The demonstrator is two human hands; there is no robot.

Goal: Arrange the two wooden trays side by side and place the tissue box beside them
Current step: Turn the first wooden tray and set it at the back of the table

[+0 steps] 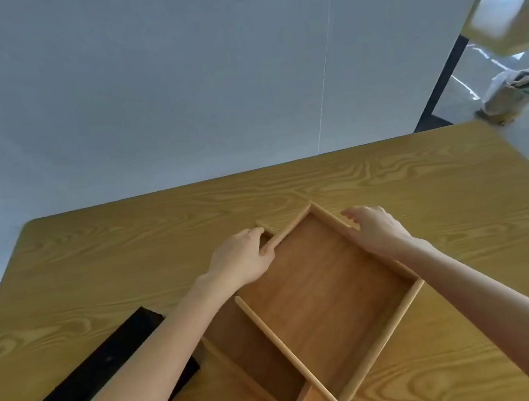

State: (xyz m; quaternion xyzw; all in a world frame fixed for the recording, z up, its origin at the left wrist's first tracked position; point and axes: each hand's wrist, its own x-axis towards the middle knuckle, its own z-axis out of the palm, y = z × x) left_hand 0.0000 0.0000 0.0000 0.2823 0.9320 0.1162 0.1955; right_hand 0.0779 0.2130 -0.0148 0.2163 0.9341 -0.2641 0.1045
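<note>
A black box (pixel 105 376) lies nearest, at the table's (pixel 439 198) left edge under the left forearm. Just right, the upper tray (pixel 328 295) sits skewed on the lower tray (pixel 259 361). The left hand (pixel 242 261) pinches the upper tray's far-left rim; the right hand (pixel 375 230) grips its far-right rim.

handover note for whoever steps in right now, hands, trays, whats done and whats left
Left hand: gripping the far left rim of the upper brown wooden tray.
Right hand: resting on that tray's right rim; a firm grip cannot be confirmed.
Trays: the upper tray lies stacked on the lower brown wooden tray, both turned diagonally on the yellow wood-grain table.
A flat black rectangular object lies left of the trays; whether it is the tissue box is unclear.
Done: nothing placed yet.
Left: separate the trays, set them side by side, put the tissue box beside them.
</note>
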